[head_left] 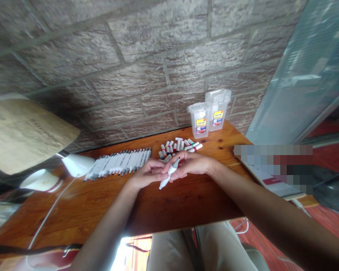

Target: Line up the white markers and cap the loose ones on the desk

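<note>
Between my two hands, over the wooden table (101,203), a white marker pen (165,181) with a grey section and dark tips is held aslant. My left hand (150,174) pinches it from the left with thumb and fingers. The fingers of my right hand (190,164) close on it from the right. Just behind the hands lies a loose pile of white caps (169,149) with coloured bands, partly hidden by them. To the left, many uncapped white markers (118,162) lie side by side in a row.
Two clear plastic containers (200,120) with yellow labels stand by the brick wall (147,79). At left are a lamp with a paper-like shade (31,131), a white paper cup (41,180) and a white cable (52,210). A book or box (267,180) sits at the right edge.
</note>
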`<state>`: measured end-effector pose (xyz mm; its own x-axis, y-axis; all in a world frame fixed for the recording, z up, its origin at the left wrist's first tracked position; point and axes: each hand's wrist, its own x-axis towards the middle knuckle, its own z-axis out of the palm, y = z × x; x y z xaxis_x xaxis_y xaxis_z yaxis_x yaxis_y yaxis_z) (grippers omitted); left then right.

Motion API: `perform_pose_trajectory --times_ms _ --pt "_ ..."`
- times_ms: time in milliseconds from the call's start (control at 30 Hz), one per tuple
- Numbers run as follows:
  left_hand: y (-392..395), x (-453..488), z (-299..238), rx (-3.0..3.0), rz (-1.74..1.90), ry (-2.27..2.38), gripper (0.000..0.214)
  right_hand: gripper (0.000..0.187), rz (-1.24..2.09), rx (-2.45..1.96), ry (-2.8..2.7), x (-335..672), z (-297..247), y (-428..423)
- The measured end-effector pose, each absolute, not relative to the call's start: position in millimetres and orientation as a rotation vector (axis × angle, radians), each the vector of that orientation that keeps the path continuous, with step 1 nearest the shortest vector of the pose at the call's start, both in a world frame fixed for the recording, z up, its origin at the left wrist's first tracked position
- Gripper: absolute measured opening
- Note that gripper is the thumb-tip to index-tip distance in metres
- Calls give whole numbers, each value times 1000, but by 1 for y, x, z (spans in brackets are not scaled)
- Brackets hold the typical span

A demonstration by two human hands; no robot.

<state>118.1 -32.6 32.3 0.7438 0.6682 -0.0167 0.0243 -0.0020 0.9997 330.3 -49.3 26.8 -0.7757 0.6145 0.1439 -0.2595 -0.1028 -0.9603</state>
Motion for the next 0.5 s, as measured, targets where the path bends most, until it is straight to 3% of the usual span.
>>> perform_pose_trajectory --times_ms 500 --pt "-32 123 40 1555 563 618 39 37 1869 -416 -1644 330 29 -50"
